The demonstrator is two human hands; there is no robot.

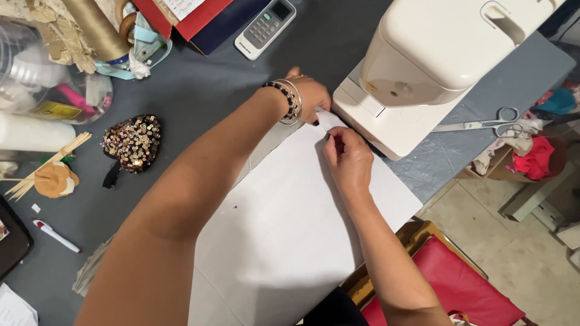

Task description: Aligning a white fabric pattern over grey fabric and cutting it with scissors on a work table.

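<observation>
White fabric (290, 223) lies on the bench (199, 90), its far corner pinched by both hands (314, 96) (347, 157) beside the sewing machine (423, 66). Fingers could be caught underneath, or the corner fed crooked.

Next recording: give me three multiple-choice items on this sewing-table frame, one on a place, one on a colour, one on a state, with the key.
1. Where do the scissors lie?
A. right of the sewing machine
B. beside the pen
C. on the white fabric

2. What colour is the large fabric sheet?
A. red
B. white
C. blue

3. What are both hands doing?
A. resting flat
B. holding scissors
C. pinching the fabric's edge at the machine

Key: 1 A, they sit on the table past the machine. 2 B, plainly white. 3 C, the left hand and right hand meet at the fabric edge.
</observation>
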